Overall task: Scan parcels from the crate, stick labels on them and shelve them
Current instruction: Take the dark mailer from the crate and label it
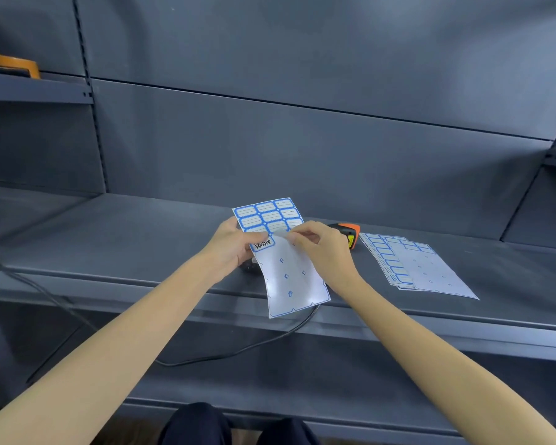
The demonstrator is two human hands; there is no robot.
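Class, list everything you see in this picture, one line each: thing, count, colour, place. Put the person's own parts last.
Label sheet: one, white with blue-bordered labels, held over the shelf edge.
Spare label sheets: a stack, count unclear, white and blue, on the shelf, right.
Scanner: one, black and orange, on the shelf behind the right hand.
Cable: one, black, hanging below the shelf.
Shelf: dark grey, across the middle.
Tape roll: one, brown, upper-left shelf.
Left hand: grips the sheet's left edge.
Right hand: pinches a label on the sheet.
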